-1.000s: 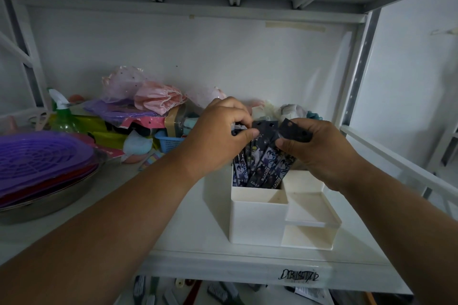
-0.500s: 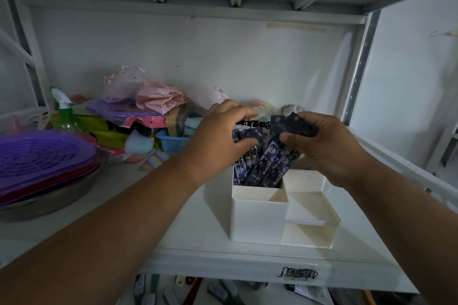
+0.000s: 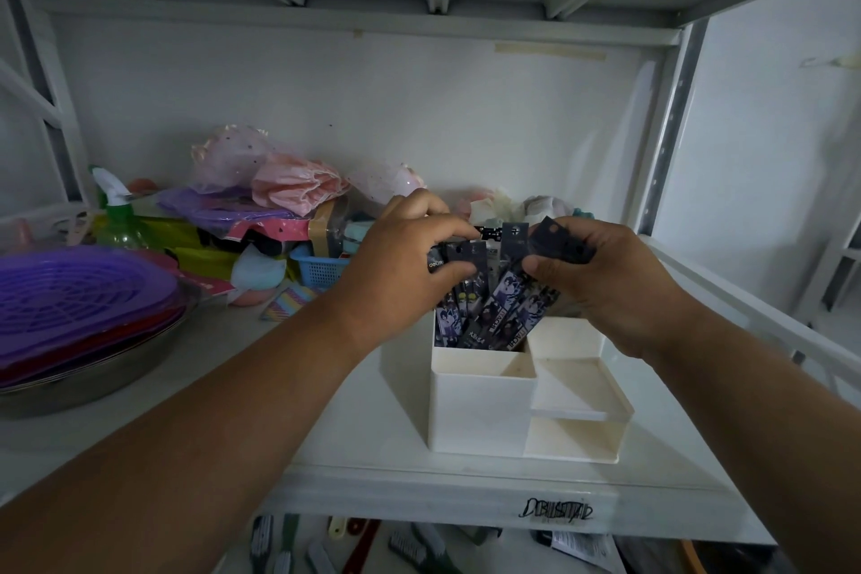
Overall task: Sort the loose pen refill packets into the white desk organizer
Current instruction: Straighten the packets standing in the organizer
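Over the white shelf [image 3: 372, 447], right at its front edge, I have both hands working at the white desk organizer [image 3: 480, 410], which stands near the lip of the shelf with its tall back compartment already holding a bunch of dark pen refill packets [image 3: 494, 317]. They stand on end and lean to the right, their header cards sticking up above the rim. My left hand [image 3: 400, 275] has its fingers curled over the tops of the packets on the left side, thumb pressed against one header card, so it is clamped on that part of the bunch. My right hand [image 3: 601, 280] pinches the header of another packet [image 3: 559, 240] between thumb and curled fingers; this one sits a little higher and tilts away from the rest, though its lower end seems to be already inside the same compartment. I judge the step in hand to be seating this packet among the others while the left hand keeps the bunch from fanning out. The next move calls for pushing it straight down until it bottoms out, then squaring the headers so nothing tips over the low divider into the shallow front trays. Off to the left, well apart from the organizer, sit a purple plastic cover [image 3: 79, 294] over a metal basin, a green spray bottle [image 3: 116, 219] and a small blue basket [image 3: 321, 268]. I cannot tell whether more loose packets remain anywhere on the shelf.
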